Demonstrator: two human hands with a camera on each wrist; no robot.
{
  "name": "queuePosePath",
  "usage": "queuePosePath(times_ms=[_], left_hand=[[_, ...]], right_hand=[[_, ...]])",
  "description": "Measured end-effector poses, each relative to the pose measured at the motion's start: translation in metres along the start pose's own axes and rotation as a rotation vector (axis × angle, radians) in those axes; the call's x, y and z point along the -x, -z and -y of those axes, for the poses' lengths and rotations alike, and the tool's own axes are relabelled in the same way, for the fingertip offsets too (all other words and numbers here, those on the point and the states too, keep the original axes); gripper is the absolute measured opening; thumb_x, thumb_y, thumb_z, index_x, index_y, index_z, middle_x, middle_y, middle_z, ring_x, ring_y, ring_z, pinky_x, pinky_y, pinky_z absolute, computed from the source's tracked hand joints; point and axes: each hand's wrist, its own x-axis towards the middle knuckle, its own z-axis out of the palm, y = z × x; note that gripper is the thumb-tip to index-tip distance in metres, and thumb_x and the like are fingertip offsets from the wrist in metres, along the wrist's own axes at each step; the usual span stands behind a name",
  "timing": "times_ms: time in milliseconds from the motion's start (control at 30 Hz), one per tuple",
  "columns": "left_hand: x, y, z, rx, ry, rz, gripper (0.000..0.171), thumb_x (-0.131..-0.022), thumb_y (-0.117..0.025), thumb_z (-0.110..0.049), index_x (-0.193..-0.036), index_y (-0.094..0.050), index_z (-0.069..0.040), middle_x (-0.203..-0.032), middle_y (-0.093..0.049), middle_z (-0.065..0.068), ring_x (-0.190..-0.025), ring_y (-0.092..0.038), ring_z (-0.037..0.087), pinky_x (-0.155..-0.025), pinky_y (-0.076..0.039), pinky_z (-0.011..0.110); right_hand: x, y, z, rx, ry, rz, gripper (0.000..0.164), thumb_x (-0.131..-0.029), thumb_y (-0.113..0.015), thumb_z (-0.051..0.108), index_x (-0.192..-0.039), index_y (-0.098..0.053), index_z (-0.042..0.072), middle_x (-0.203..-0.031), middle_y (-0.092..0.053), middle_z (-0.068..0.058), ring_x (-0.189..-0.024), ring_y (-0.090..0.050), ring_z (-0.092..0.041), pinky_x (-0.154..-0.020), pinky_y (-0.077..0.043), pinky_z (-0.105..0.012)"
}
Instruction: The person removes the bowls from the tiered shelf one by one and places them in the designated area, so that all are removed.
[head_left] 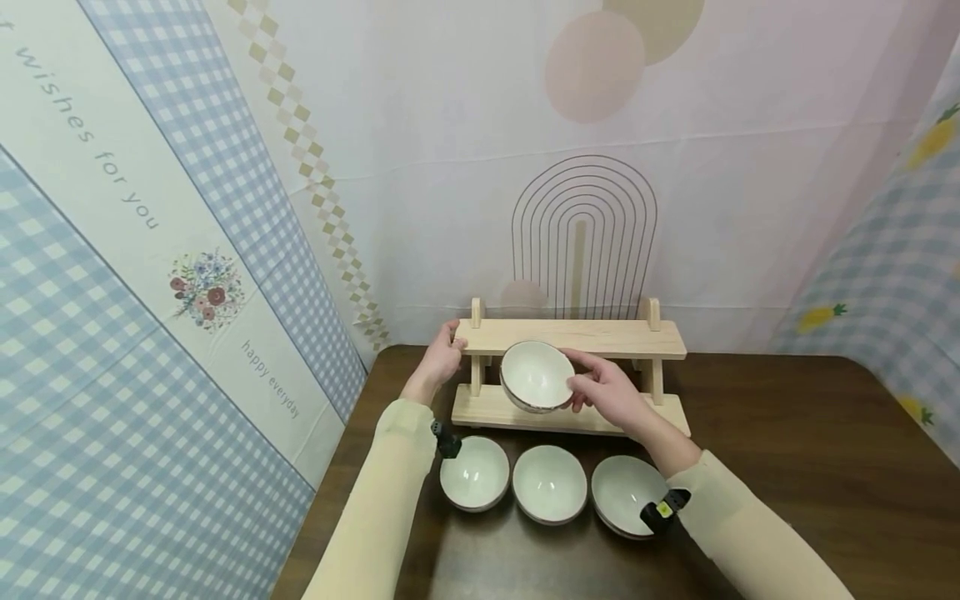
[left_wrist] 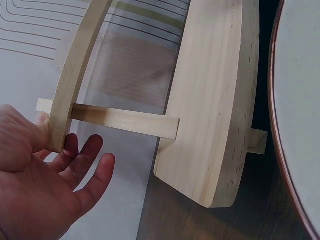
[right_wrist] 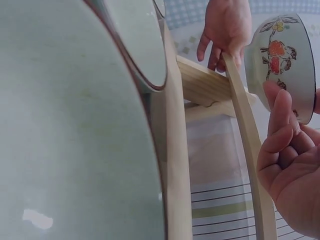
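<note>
A white bowl (head_left: 537, 375) with a dark rim hangs tilted in front of a two-tier wooden shelf (head_left: 570, 335). My right hand (head_left: 611, 396) grips this bowl by its right side. The right wrist view shows painted birds and leaves on the outside of the held bowl (right_wrist: 281, 62), with my right hand (right_wrist: 295, 155) below it. At the left end of the upper board, my left hand (head_left: 441, 354) holds the shelf. In the left wrist view my left hand (left_wrist: 45, 175) has its thumb at the board's end, while other fingers spread loosely underneath.
On the dark wooden table (head_left: 787, 433), three similar bowls stand in a row before the shelf: a left bowl (head_left: 474, 475), a middle bowl (head_left: 550, 485) and a right bowl (head_left: 622, 492). A printed cloth (head_left: 435, 208) hangs close behind the shelf.
</note>
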Motion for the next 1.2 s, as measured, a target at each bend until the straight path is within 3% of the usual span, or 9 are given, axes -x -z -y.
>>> queuePosePath(times_ms=[167, 333, 533, 867, 1067, 1200], left_hand=[[-0.002, -0.003, -0.002, 0.008, 0.006, -0.008, 0.054, -0.116, -0.044, -0.016, -0.168, -0.028, -0.01, -0.155, -0.046, 0.025, -0.134, -0.054, 0.042, -0.101, -0.053, 0.052], [-0.004, -0.005, -0.002, 0.014, 0.007, -0.01, 0.055, -0.116, -0.044, -0.015, -0.168, -0.028, -0.009, -0.154, -0.046, 0.025, -0.134, -0.053, 0.042, -0.102, -0.053, 0.053], [-0.005, -0.006, -0.003, 0.024, 0.014, -0.014, 0.056, -0.116, -0.043, -0.016, -0.169, -0.026, -0.01, -0.157, -0.043, 0.025, -0.138, -0.052, 0.043, -0.105, -0.052, 0.055], [-0.007, -0.009, -0.003, 0.019, 0.033, -0.034, 0.056, -0.117, -0.042, -0.017, -0.17, -0.025, -0.011, -0.163, -0.039, 0.025, -0.14, -0.05, 0.043, -0.106, -0.051, 0.055], [-0.008, -0.009, -0.002, 0.018, 0.033, -0.042, 0.056, -0.117, -0.043, -0.017, -0.169, -0.026, -0.012, -0.162, -0.04, 0.025, -0.138, -0.051, 0.043, -0.105, -0.052, 0.054], [-0.009, -0.009, -0.002, 0.021, 0.032, -0.034, 0.056, -0.117, -0.042, -0.017, -0.17, -0.025, -0.012, -0.162, -0.039, 0.024, -0.14, -0.05, 0.043, -0.106, -0.051, 0.055]], right_hand=[[0.009, 0.005, -0.006, 0.01, -0.004, 0.004, 0.059, -0.104, -0.058, 0.009, -0.161, -0.045, 0.003, -0.079, -0.075, -0.013, -0.071, -0.071, -0.024, -0.069, -0.053, -0.032], [0.016, 0.013, -0.01, 0.021, -0.01, 0.0, 0.059, -0.104, -0.058, 0.008, -0.161, -0.045, 0.002, -0.078, -0.073, -0.019, -0.07, -0.07, -0.025, -0.069, -0.051, -0.03], [0.021, 0.021, -0.014, 0.039, -0.003, 0.011, 0.058, -0.104, -0.06, 0.009, -0.161, -0.046, 0.003, -0.078, -0.072, -0.018, -0.071, -0.07, -0.026, -0.069, -0.05, -0.031], [0.024, 0.029, -0.019, -0.013, -0.007, 0.036, 0.059, -0.104, -0.061, 0.008, -0.161, -0.045, 0.002, -0.075, -0.069, -0.016, -0.07, -0.07, -0.026, -0.067, -0.05, -0.029], [0.028, 0.03, -0.022, -0.078, -0.038, 0.057, 0.061, -0.104, -0.059, 0.005, -0.162, -0.042, 0.001, -0.075, -0.067, -0.016, -0.07, -0.068, -0.025, -0.072, -0.06, -0.033], [0.032, 0.032, -0.025, -0.081, -0.053, 0.059, 0.061, -0.104, -0.059, 0.005, -0.162, -0.041, 0.0, -0.075, -0.068, -0.016, -0.07, -0.067, -0.025, -0.074, -0.061, -0.035]])
